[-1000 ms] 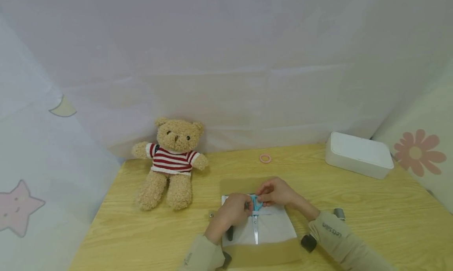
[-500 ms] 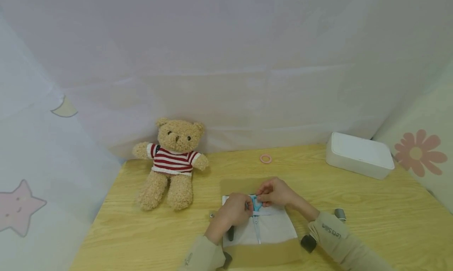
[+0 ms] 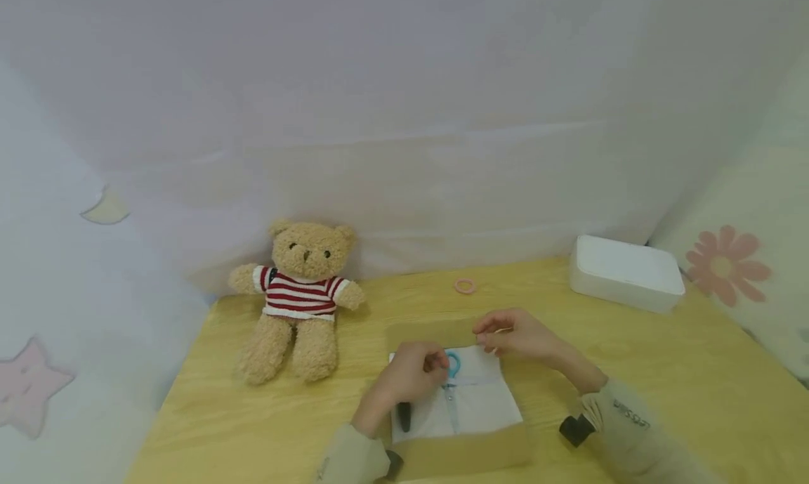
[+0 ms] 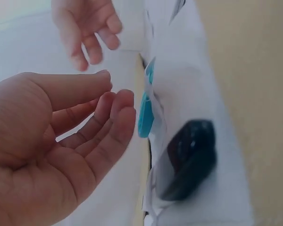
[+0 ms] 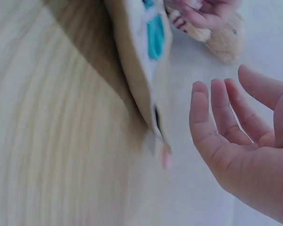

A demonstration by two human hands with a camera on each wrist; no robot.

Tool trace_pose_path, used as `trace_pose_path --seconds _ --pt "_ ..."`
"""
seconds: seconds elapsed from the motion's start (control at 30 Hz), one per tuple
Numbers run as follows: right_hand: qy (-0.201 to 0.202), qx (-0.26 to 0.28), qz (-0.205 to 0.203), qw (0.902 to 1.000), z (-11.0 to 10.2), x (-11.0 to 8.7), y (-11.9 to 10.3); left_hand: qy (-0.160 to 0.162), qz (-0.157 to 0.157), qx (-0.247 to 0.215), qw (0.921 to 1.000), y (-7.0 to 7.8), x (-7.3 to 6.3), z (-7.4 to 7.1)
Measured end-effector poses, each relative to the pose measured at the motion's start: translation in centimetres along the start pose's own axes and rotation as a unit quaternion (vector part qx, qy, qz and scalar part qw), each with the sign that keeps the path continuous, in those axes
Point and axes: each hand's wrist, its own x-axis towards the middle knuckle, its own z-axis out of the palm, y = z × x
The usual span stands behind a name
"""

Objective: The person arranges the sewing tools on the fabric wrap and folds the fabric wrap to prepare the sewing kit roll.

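Blue-handled scissors (image 3: 454,364) lie on a white cloth (image 3: 489,407), blades toward the near edge, with a thin pale strip across them. My left hand (image 3: 413,371) is beside the scissor handles on their left. In the left wrist view its fingers are loosely bent with nothing between them, next to the blue handle (image 4: 145,117). A dark, smooth object (image 4: 191,160) lies on the cloth near that hand. My right hand (image 3: 521,336) hovers by the cloth's far right corner. Its fingers are relaxed and apart in the right wrist view, and it holds nothing.
Under the cloth is a tan sheet (image 3: 468,457) on the wooden table (image 3: 253,435). A teddy bear (image 3: 303,294) in a striped sweater sits at the back left. A pink ring (image 3: 465,286) lies behind the sheet. A white box (image 3: 626,273) stands at the back right.
My right hand has left the scissor handles and moved right to the cloth's far corner. The left hand has stayed near the handles. The head view has shifted slightly.
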Motion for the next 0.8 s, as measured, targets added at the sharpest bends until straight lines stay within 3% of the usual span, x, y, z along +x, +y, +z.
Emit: trace_pose_path --seconds 0.13,0.33,0.57,0.8 --pt "0.024 0.018 -0.002 0.9995 -2.3 -2.2 0.3 -0.018 0.001 0.004 0.9998 0.2 0.3 0.2" --pt "0.062 -0.004 -0.005 0.9981 -5.5 -6.6 1.7 -0.050 -0.011 -0.002 0.9987 0.5 1.4 0.6" --pt "0.088 0.010 0.033 0.9955 -7.9 -10.5 3.6 -0.070 -0.027 -0.043 0.9963 0.3 2.5 0.7" --pt "0.111 0.019 0.089 0.9896 -9.2 -12.7 5.0 -0.079 -0.028 -0.054 0.9950 0.2 3.0 1.3"
